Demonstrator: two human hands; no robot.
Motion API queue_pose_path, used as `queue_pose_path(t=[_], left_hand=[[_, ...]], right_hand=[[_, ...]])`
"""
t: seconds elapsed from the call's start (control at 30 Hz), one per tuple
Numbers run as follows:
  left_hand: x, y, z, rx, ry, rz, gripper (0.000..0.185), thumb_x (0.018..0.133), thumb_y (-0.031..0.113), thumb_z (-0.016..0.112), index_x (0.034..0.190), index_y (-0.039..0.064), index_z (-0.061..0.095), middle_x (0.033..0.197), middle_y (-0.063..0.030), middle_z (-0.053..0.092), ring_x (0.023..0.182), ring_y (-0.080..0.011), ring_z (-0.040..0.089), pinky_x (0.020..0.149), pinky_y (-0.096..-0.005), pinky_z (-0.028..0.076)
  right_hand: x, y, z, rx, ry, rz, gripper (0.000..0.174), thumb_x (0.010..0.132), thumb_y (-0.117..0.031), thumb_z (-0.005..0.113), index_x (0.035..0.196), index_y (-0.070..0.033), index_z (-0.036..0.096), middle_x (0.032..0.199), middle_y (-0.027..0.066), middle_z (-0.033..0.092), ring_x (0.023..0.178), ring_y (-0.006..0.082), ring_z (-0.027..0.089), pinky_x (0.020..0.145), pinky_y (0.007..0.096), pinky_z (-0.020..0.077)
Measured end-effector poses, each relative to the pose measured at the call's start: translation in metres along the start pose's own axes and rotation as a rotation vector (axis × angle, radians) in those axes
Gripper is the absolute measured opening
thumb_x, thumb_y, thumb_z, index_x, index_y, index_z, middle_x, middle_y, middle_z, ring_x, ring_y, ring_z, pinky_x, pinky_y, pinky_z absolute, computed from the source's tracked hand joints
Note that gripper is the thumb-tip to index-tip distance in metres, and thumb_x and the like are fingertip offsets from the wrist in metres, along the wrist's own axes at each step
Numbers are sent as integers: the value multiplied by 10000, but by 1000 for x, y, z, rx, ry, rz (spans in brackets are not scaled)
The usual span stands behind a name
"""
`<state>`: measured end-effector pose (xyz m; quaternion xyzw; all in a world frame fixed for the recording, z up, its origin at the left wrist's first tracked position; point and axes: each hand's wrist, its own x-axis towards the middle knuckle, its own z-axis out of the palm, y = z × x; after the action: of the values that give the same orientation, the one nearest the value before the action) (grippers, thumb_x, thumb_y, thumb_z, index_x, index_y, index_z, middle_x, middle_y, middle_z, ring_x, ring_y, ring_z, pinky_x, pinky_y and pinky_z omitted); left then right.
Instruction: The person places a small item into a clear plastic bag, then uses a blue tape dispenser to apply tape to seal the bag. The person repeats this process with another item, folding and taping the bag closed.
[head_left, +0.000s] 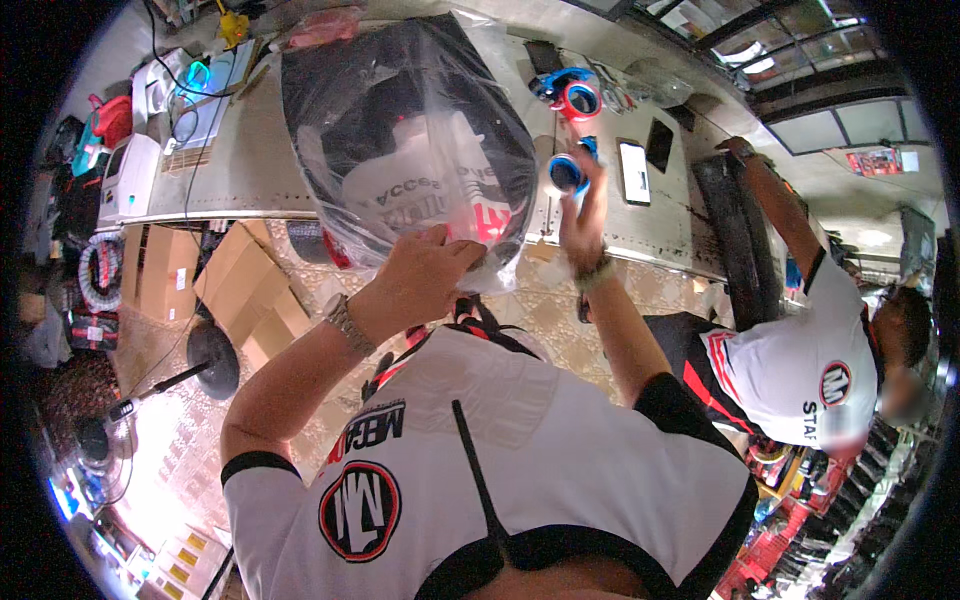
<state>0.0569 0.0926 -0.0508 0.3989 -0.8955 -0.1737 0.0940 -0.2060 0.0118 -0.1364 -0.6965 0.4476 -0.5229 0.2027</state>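
A large item in clear plastic wrap (420, 150), dark and white with lettering, lies on the metal-topped table (255, 180). At its near edge, my left hand (431, 274) grips the plastic film with fingers and thumb. My right hand (585, 210), slightly blurred, is to the right of the package and holds a blue tape dispenser (568, 174) with a roll of tape in it. Farther back on the table lies a second tape dispenser (577, 97), blue with a red ring. What is inside the wrap cannot be told exactly.
A lit phone (634, 172) and a dark phone (659, 145) lie right of my right hand. At the right, a co-worker (795, 352) reaches over a long black item (735, 232). Cardboard boxes (169, 270) stand below the table's left edge, near a black round-based stand (213, 360).
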Motion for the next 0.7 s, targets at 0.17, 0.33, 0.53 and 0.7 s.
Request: queue_pose_path(t=[0.17,0.33,0.53,0.7], left_hand=[[18,-3,-2,-185,17,-108,555,622,122,754,1134,62,546,997,-174,590,928,-334,600,771,-420,516],[10,0,-1,-65,377,35,520,645,213,780,1094,96,543,1027,-72,587,1037,-295,568,879,-424,440],[17,-10,0,-124,47,-65,328,651,169,757,940,71,637,905,-108,650,873,-313,636,765,-430,499],[28,-6,-2,-104,-23,-56,309,659,188,776,924,73,668,887,-119,657,859,-322,643,757,-424,507]], right_hand=[[0,-90,-5,-60,-683,-292,747,539,-258,861,1186,-59,546,1267,109,567,1207,305,521,1034,489,375],[14,-82,-8,-148,-789,-352,646,537,-119,816,1129,-61,564,1164,79,617,1087,280,581,969,447,427],[18,-73,-9,-227,-922,-441,449,633,-90,766,1047,-61,594,982,63,634,969,256,623,882,368,483],[15,-68,-8,-214,-879,-353,261,791,-94,587,1051,-77,604,981,90,636,1017,246,606,971,390,424]])
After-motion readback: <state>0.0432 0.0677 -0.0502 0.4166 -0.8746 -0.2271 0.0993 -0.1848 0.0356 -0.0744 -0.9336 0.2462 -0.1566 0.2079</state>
